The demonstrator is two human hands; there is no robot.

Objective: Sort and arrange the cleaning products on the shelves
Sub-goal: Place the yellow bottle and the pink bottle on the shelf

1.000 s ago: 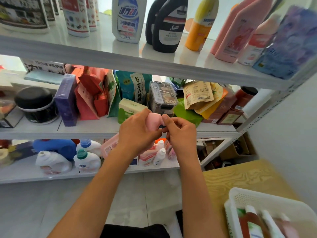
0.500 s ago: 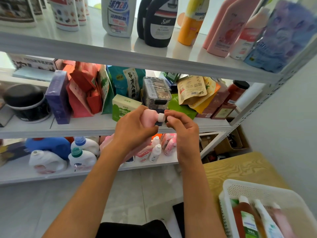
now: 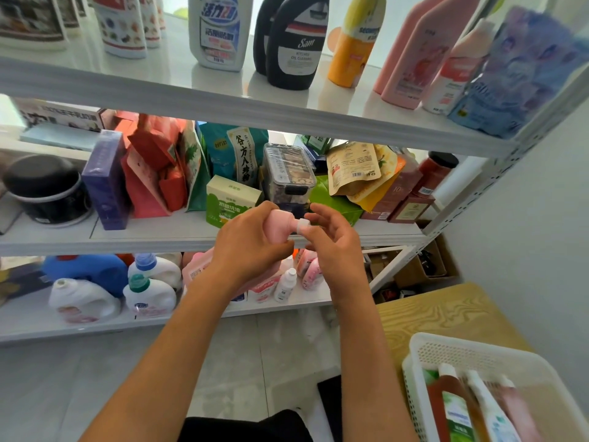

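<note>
On the far left of the middle shelf (image 3: 159,232) sat a black round tub (image 3: 44,189), then a purple box (image 3: 106,180), red pouches (image 3: 153,173) and a teal bag (image 3: 232,154), with a green and white carton (image 3: 228,199) standing in front of it; below, on the bottom shelf (image 3: 63,327), lay a blue jug (image 3: 86,271) and white detergent jugs (image 3: 149,291), one of them on its side. Near the centre, in front of the middle shelf's edge, the left hand (image 3: 251,247) was curled round the body of a pink bottle (image 3: 280,226), which was tipped so its neck pointed right. At that neck the right hand (image 3: 331,244) pinched the white cap (image 3: 302,225) between thumb and a fingertip, its other fingers loosely spread; whether the cap was on tight or loose could not be told. Above, the top shelf (image 3: 318,113) carried upright bottles: a white and blue one (image 3: 220,30), a black bottle (image 3: 296,43) labelled Sam, a yellow bottle (image 3: 353,43), tall pink bottles (image 3: 420,52) and a blurred purple pack (image 3: 519,71) at the right end. Further right on the middle shelf leaned tan pouches (image 3: 353,167) and a red jar (image 3: 436,170). At the lower right a white basket (image 3: 471,352) rested on a wooden table (image 3: 446,314), holding a brown bottle (image 3: 452,406) and a white bottle (image 3: 487,406) lying side by side
</note>
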